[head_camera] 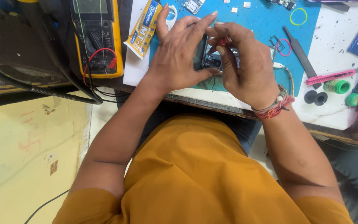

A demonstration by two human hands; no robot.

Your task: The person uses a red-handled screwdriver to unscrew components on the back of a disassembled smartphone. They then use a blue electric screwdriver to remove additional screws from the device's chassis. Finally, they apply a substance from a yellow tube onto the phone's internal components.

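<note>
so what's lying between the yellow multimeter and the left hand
In the head view, a yellow-and-white tube lies on white paper between the multimeter and the left hand.

Pale, paint-speckled workbench (pixel 336 33) with a blue mat (pixel 262 25) across its middle. On the mat: green ring (pixel 298 16), pink ring (pixel 284 47), small white chips (pixel 240 7). Toward the left edge: yellow multimeter (pixel 97 37), yellow-white tube (pixel 143 28). Toward the right edge: dark flat tool (pixel 300 52), pink knife (pixel 330 77), green cap (pixel 338 86), black discs (pixel 315 97).
</note>
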